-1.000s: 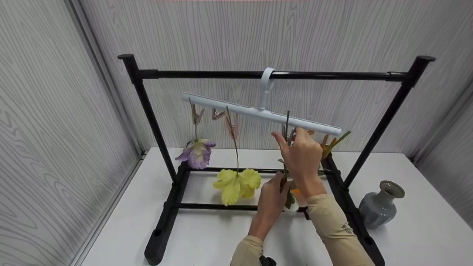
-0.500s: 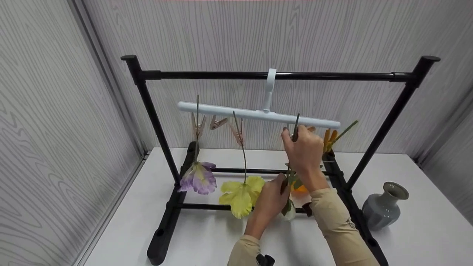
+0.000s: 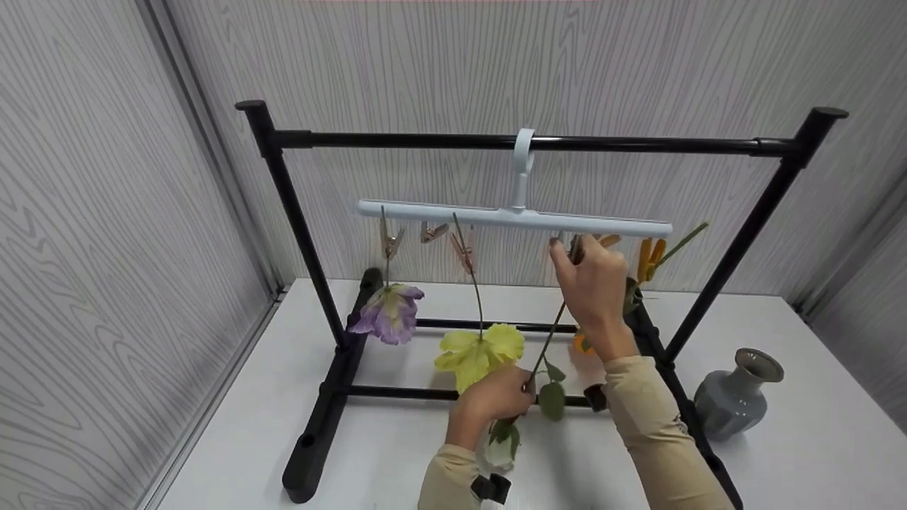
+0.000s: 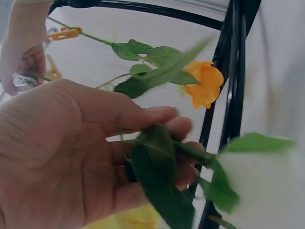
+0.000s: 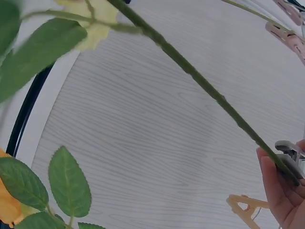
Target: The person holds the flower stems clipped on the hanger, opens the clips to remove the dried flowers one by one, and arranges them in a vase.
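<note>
My right hand [image 3: 569, 252] is up under the white hanger bar [image 3: 453, 212], pinching a clip [image 5: 291, 156] at the top end of a green stem [image 3: 549, 340]. That stem slants down to my left hand [image 3: 519, 394], whose fingers [image 4: 164, 117] curl round it among its leaves. The stem's white flower [image 3: 500, 453] hangs just below that hand, over the table. A purple flower [image 3: 388, 315] and a yellow flower [image 3: 480, 350] hang head-down from clips further left. An orange flower [image 4: 205, 83] hangs behind my right wrist from an orange clip [image 3: 649, 258].
The hanger hooks over the top rail of a black rack [image 3: 638, 145], whose base bars [image 3: 312, 432] lie on the white table [image 3: 815, 453]. A grey vase [image 3: 737, 393] stands at the right. A spare peach clip [image 5: 245, 206] dangles near my right hand. Grey walls close in on three sides.
The hanger bar has swung from tilted to level. My left hand moved down and left with the flower, slanting the stem. The stem's top dropped from above the bar to clip level.
</note>
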Available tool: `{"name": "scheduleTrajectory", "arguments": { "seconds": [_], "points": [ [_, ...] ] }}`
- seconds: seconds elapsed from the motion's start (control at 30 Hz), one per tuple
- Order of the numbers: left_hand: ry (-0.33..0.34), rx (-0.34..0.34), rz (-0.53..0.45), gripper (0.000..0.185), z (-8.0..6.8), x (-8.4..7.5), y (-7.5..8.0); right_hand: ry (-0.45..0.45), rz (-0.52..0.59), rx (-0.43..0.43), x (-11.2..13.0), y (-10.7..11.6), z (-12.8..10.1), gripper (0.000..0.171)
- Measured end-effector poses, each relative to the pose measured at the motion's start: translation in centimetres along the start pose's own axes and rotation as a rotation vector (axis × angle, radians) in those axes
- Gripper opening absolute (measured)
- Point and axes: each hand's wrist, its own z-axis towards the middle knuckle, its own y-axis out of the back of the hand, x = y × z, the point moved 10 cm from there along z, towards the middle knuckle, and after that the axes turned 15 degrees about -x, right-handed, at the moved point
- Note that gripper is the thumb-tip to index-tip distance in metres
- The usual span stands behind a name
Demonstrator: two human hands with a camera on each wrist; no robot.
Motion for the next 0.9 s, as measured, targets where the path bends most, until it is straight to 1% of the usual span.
{"name": "scheduleTrajectory", "arguments": {
  "seconds": [0.07, 0.13, 0.2, 0.3, 0.37, 0.43, 0.57, 0.63, 0.73, 0.83, 0.9],
  "points": [
    [0.001, 0.014, 0.012, 0.022, -0.3, -0.2, 0.3, -0.034, -0.019, 0.037, -0.4, -0.2, 0.1, 0.036],
    [-0.001, 0.012, 0.024, 0.023, -0.4, -0.4, 0.6, -0.076, -0.031, 0.097, -0.9, -0.6, -0.1, 0.031],
    [-0.01, -0.017, 0.049, 0.019, -0.5, -0.4, 1.0, -0.108, -0.034, 0.172, -1.2, -1.0, -0.4, 0.027],
    [-0.02, -0.093, 0.096, 0.015, -0.4, -0.2, 1.9, -0.101, -0.052, 0.259, -1.2, -1.3, -1.0, 0.033],
    [-0.029, -0.162, 0.125, 0.015, -0.3, 0.1, 2.7, -0.058, -0.074, 0.292, -0.9, -1.2, -1.3, 0.034],
    [-0.04, -0.237, 0.152, 0.014, -0.4, 0.3, 3.7, 0.01, -0.103, 0.304, -0.4, -1.0, -1.6, 0.028],
    [-0.064, -0.389, 0.188, 0.016, -0.7, 0.8, 5.8, 0.171, -0.141, 0.296, 1.0, -0.2, -2.5, 0.018],
    [-0.072, -0.448, 0.207, 0.017, -0.8, 1.1, 6.7, 0.242, -0.164, 0.286, 1.4, 0.2, -3.0, 0.015],
    [-0.06, -0.503, 0.214, 0.018, -0.9, 1.6, 7.7, 0.316, -0.193, 0.305, 1.9, 0.5, -4.1, 0.016],
    [-0.077, -0.543, 0.245, 0.017, -0.8, 1.5, 8.2, 0.365, -0.209, 0.368, 2.1, 0.1, -5.6, 0.019],
    [-0.105, -0.575, 0.274, 0.017, -0.7, 1.1, 8.3, 0.363, -0.2, 0.424, 2.1, -0.4, -6.8, 0.019]
  ]
}}
